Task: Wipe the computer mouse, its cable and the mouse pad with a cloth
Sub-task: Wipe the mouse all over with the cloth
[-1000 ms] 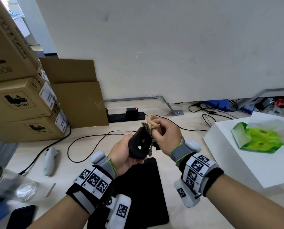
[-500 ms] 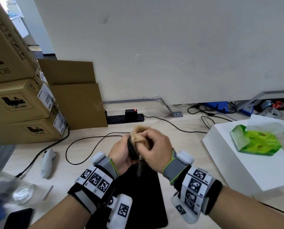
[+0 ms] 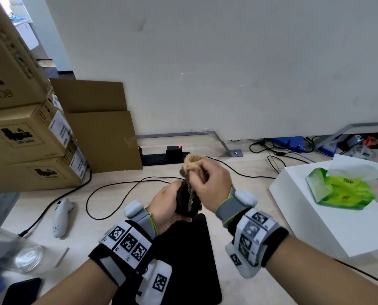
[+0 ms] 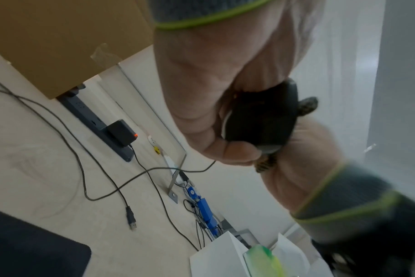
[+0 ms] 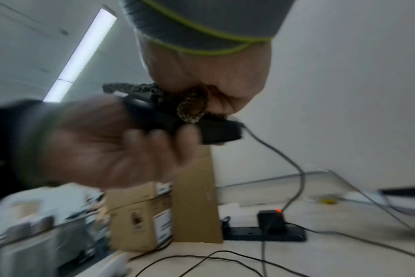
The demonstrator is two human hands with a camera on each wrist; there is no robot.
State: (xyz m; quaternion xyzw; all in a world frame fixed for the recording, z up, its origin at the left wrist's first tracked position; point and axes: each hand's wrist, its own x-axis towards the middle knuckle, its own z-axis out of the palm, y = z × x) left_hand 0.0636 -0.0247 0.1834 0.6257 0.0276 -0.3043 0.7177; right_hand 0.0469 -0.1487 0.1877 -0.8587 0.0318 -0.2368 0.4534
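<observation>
So the black mouse (image 3: 187, 200) is up in the air, held above the far end of the mouse pad (image 3: 183, 256), not sitting on it. The left hand (image 3: 164, 209) has it cupped from below, fingers (image 5: 154, 138) curled round the body with the tips on its edge. The right hand (image 3: 212, 183) comes over the top, fingers clamped on a bunched tan cloth (image 3: 193, 160) that is pressed against the mouse; part of the cloth pokes out above the knuckles, and a darker mottled bit shows between hand and mouse in the wrist views. Both wrists are a bit motion-blurred, so exactly which face of the mouse the cloth is on, I can't tell.

The mouse's cable (image 3: 126, 183) runs off the front of the mouse and loops across the table (image 3: 108, 230) on the far left of the pad; its USB plug (image 4: 131, 218) lies loose on the table.

Other stuff relative to the pad: a black power strip (image 3: 159, 158) with a red-lit adapter sits beyond it against the wall, cardboard boxes (image 3: 29, 137) are stacked far left, a white handheld controller (image 3: 61, 216) lies to the left, and a white box (image 3: 329, 219) with a green tissue pack (image 3: 342, 190) on top is off to the right.
</observation>
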